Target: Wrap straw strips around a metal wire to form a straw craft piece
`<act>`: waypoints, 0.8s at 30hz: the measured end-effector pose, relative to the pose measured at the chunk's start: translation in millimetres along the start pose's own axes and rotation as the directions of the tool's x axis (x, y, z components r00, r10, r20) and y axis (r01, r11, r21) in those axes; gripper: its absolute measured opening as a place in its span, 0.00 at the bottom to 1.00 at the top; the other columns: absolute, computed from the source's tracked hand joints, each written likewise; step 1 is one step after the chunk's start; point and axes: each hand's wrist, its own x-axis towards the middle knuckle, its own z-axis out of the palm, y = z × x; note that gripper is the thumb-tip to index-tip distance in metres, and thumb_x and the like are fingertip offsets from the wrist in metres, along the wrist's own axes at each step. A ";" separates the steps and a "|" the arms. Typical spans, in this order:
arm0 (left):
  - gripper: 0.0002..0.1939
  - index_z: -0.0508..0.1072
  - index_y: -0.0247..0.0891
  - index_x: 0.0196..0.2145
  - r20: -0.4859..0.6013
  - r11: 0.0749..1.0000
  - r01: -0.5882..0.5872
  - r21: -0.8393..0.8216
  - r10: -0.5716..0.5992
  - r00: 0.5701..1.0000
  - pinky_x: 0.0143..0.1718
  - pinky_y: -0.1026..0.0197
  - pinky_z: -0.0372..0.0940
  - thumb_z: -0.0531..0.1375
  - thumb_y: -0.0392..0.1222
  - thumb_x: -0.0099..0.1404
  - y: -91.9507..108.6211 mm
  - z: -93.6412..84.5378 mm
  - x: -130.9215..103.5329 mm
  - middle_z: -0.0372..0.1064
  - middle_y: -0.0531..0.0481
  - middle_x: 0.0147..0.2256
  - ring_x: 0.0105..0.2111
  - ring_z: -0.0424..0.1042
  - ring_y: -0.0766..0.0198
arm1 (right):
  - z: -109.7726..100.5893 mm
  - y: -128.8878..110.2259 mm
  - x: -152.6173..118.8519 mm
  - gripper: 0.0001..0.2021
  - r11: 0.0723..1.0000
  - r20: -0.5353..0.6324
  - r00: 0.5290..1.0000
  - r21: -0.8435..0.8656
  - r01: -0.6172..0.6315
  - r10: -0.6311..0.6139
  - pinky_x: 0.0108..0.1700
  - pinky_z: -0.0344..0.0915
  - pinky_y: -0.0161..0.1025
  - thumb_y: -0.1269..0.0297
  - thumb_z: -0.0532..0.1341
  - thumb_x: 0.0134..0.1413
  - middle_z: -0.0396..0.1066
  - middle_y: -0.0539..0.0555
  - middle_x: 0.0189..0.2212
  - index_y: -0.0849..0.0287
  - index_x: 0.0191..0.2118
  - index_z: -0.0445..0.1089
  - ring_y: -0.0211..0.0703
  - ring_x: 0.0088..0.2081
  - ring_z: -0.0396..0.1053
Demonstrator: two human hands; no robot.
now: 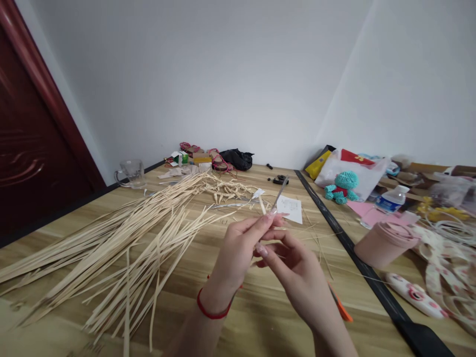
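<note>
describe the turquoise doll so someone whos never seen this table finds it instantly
Follow the black strip along the right side of the wooden table toward the wall. Just right of it, in front of a white bag, is a doll of crocheted-looking yarn. Its turquoise head and red front set it apart from the bag and the blue-labelled bottle.

Plain pale-grey wall (238, 74) directly ahead of me, second pale wall (420, 89) meeting it at a corner to the right, dark red door (40, 119) with moulded curves (22, 157) at far left, wood-grain counter (267, 317) with black edging (22, 229) below, even lighting.
</note>
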 end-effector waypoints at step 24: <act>0.13 0.76 0.35 0.26 -0.084 0.953 -0.161 0.257 0.188 0.979 0.26 0.66 0.64 0.59 0.47 0.59 2.3 -7.7 5.0 0.73 0.50 0.27 0.24 0.69 0.68 | -20.8 -2.1 -4.1 0.13 0.985 -0.011 1.000 -0.170 0.008 -0.010 0.32 0.70 0.42 0.56 0.61 0.51 0.73 0.55 0.31 0.58 0.39 0.71 0.47 0.33 0.71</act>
